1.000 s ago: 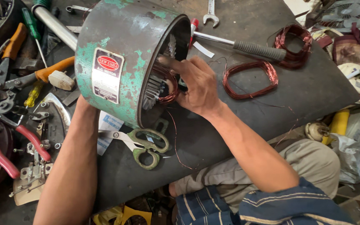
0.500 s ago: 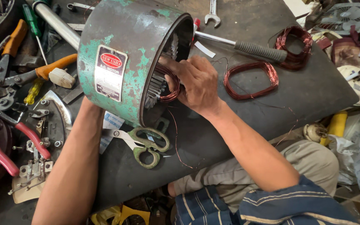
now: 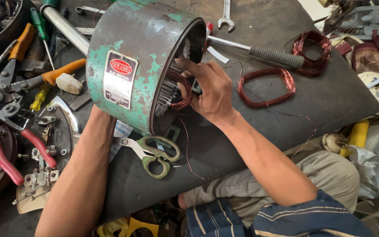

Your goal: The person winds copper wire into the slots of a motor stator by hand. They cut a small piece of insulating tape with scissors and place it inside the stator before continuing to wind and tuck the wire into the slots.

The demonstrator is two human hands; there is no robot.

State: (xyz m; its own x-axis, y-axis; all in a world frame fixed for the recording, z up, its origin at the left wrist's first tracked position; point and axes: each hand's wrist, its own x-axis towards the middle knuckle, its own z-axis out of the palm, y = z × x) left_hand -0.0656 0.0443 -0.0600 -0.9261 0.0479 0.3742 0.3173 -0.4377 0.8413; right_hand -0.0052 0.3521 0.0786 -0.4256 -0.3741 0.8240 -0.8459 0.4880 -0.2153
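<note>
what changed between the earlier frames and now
Little moved. The right hand stays at the open end of the green motor housing, pressing the copper coil into it; its fingers shifted slightly. The housing tilted a bit. The left arm still braces it from behind. Scissors and loose coils stayed put.

Right hand (image 3: 213,90) pushed copper coil (image 3: 178,90) deeper into motor housing (image 3: 141,61).

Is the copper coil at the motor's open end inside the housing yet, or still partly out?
Partly out: the copper coil loops past the rim of the green motor housing, with the right hand pressing it at the opening.
</note>
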